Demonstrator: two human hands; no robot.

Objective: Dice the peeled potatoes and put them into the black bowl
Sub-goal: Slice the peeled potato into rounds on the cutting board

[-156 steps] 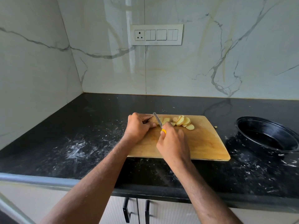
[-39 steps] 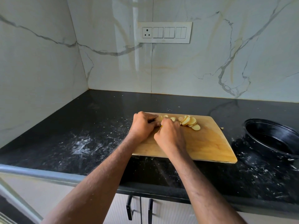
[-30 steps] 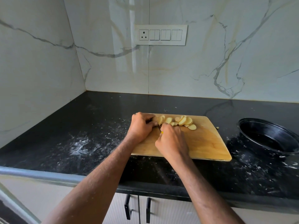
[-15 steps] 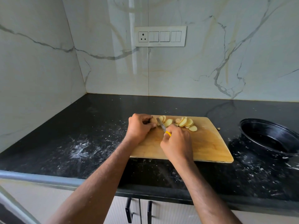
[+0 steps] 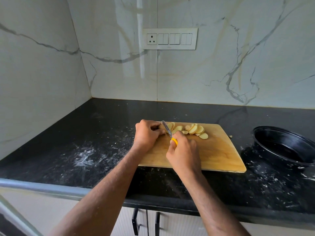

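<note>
A: What has changed on the rectangular wooden cutting board (image 5: 213,155)?

B: The small yellow-handled knife (image 5: 167,131), gripped by the right hand (image 5: 183,153), has been raised again after a cut; the left hand (image 5: 147,134) is curled over the hidden potato remnant.

A: And the task?

B: Pale round potato slices (image 5: 192,130) are heaped at the far edge, undiced; nothing is seen in the round black bowl (image 5: 284,147), well to the right.

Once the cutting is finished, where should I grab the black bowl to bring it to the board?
Probably take the black bowl by its near-left rim, coming from the cutting board side. That flared lip is exposed and closest to the right hand, which would first need to put down the knife.
</note>
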